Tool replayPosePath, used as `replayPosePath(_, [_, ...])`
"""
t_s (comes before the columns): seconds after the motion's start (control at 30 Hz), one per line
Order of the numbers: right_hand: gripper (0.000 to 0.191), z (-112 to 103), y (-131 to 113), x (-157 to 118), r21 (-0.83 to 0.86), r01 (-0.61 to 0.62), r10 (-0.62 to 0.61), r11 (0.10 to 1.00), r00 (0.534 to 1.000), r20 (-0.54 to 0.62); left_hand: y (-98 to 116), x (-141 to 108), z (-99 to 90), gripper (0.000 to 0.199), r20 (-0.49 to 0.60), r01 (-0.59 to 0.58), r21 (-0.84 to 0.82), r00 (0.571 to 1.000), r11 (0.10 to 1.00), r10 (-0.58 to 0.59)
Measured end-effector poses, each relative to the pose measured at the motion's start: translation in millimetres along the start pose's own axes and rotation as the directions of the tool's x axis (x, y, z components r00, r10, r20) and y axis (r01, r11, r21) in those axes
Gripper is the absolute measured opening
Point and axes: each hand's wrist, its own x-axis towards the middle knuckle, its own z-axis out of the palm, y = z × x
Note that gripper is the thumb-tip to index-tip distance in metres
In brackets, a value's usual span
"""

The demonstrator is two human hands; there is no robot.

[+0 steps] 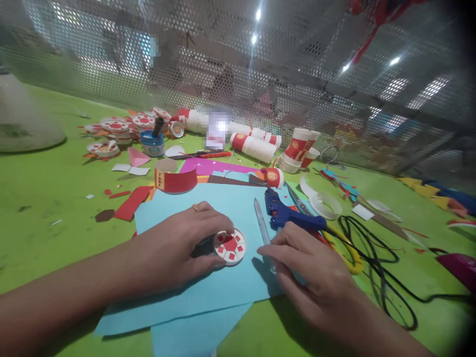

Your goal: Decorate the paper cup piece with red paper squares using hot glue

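My left hand [193, 238] is closed on a small round white disc [230, 245] with red patches, pinched at its left edge between thumb and fingers. The disc rests on light blue paper [178, 297]. To the right, my right hand [305, 267] has its fingers around the lower part of a pale, see-through pen [262, 220], whose tip points away from me. The fingers partly hide the pen's near end. Just beyond this hand lies a blue glue gun [293, 215].
Yellow-handled scissors [351, 258] and a black cord [379, 277] lie at the right. Stacked paper cups [255, 148] and a blue-lidded jar [152, 144] stand behind. Finished red-and-white paper turtles [115, 126] sit far left. A red paper ring [176, 181] stands beyond the blue sheet.
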Motion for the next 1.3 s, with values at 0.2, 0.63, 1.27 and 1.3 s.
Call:
replayPosePath(0.2, [0.019, 8.1, -6.0, 2.9, -0.012, 0.032, -0.032, 0.999, 0.999, 0.006, -1.3, 0.8, 1.0, 0.025, -0.006, -0.033, 0.031, 0.999, 0.999, 0.033])
replayPosePath(0.63, [0.026, 11.9, -9.5, 1.3, -0.141, 0.000, 0.003, 0.990, 1.000, 0.015, 5.0, 2.4, -0.3, 0.021, -0.034, -0.067, -0.007, 0.997, 0.998, 0.067])
replayPosePath(1.27, [0.042, -3.7, 16.1, 2.7, -0.340, 0.029, 0.002, 0.940, 0.996, 0.091, -0.4, -0.7, 0.4, 0.023, 0.011, -0.063, 0.035, 0.998, 0.997, 0.062])
replayPosePath(1.3, [0.045, -3.8, 16.0, 2.2, -0.341, 0.026, 0.011, 0.940, 0.994, 0.106, -1.0, -1.1, 1.2, 0.023, -0.001, -0.064, 0.034, 0.998, 0.997, 0.064])
